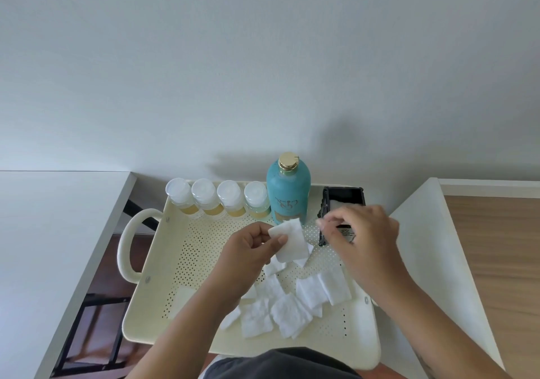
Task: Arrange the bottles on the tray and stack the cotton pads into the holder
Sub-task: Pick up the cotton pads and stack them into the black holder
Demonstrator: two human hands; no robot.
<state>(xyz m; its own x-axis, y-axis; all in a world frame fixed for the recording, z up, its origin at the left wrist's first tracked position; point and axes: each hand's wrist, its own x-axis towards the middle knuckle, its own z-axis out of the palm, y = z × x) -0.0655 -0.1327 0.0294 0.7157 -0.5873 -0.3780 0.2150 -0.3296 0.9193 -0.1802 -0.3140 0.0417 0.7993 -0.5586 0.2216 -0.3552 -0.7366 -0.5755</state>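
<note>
Tray (175,261): cream and perforated, the landmark; it carries everything so the set stays together.
Teal bottle (287,191): upright at the tray's far edge, gold cap on, already arranged.
Small bottles (217,200): four in a row along the tray's far edge, left of the teal bottle, touching shoulder to shoulder.
Holder (344,200): black, open-topped, at the tray's far right corner; a pad seems to lie inside.
Loose cotton pads (289,311): scattered over the tray's near middle, not yet stacked.
Right hand (362,232): over the holder's near side, blurred; fingers curled, but I cannot tell whether it holds anything; it hides the holder's front.
Left hand (251,247): above the tray's centre, pinching one held pad (289,239) between thumb and fingers, likely ready to pass it across.
</note>
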